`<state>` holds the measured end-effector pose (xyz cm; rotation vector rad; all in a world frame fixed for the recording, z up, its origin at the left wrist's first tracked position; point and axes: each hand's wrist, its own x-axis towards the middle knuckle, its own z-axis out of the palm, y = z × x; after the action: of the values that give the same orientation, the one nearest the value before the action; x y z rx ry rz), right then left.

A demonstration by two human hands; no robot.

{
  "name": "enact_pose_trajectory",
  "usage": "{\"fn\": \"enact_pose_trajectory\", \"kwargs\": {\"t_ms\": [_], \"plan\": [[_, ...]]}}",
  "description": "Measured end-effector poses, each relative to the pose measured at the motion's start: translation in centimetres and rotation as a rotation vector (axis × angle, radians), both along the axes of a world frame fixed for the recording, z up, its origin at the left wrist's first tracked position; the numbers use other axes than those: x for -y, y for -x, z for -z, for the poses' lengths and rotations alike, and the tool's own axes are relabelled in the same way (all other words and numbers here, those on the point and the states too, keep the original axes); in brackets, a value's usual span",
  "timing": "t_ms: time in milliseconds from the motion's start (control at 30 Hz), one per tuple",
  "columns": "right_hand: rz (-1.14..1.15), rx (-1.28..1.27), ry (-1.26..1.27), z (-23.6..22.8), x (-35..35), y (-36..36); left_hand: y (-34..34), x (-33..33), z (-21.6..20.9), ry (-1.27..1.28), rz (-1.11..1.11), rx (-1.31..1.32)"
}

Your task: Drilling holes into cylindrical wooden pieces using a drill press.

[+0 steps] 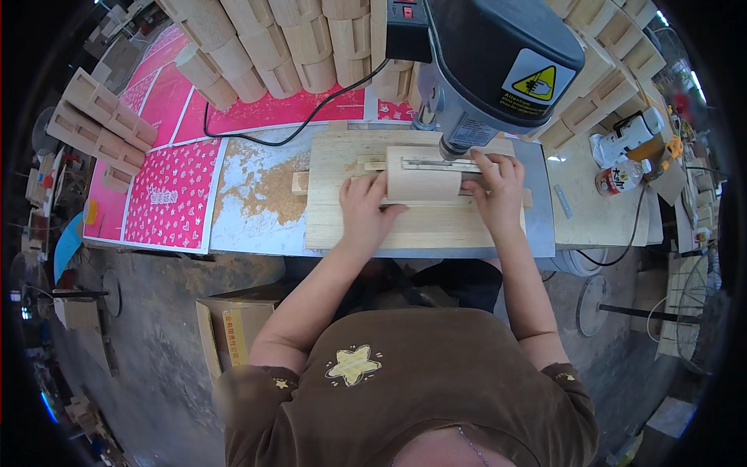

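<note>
We see a pale wooden block (pixel 424 185) lying on a flat wooden board (pixel 342 227) on the surface (pixel 595 223), under the chuck (pixel 452 149) of a dark drill press (pixel 498 66). The left grip (pixel 367 206) is closed against the block's left end, thumb along the near edge; the right grip (pixel 499 185) is closed on the right end, fingers near the long slot (pixel 443 165) in its top. We cannot tell whether the drill touches the wood. Sawdust (pixel 268 204) lies left of the board, beside a pink patterned sheet (pixel 167 194), and stacked wooden pieces (pixel 303 43) stand behind.
</note>
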<state>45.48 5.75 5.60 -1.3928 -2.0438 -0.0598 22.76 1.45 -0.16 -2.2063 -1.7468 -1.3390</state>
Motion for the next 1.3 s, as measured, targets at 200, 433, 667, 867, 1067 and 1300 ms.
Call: {"fn": "enact_pose_trajectory", "kwargs": {"t_ms": [200, 433, 667, 867, 1067, 1300], "plan": [[-0.116, -0.383, -0.052, -2.9, -0.9, -2.8, 2.0, -0.2, 0.0, 0.078, 0.105, 0.019], [-0.182, -0.588, -0.269, -17.2, -6.6, -0.3, 2.1, -0.2, 0.5, 0.090, 0.131, 0.035], [-0.101, -0.361, -0.192, -17.1, -0.9, -0.5, 2.0, 0.3, -0.2, 0.179, 0.064, -0.056], [-0.059, -0.434, -0.092, -8.4, 4.6, 0.4, 2.1, 0.2, -0.4, 0.169, 0.061, -0.044], [-0.130, -0.439, -0.261, -2.4, 1.8, 0.2, 1.8, 0.0, 0.1, 0.149, 0.074, -0.031], [-0.046, -0.457, -0.244, -15.1, 0.7, 0.8, 2.0, 0.3, 0.3, 0.186, 0.065, -0.037]]}}
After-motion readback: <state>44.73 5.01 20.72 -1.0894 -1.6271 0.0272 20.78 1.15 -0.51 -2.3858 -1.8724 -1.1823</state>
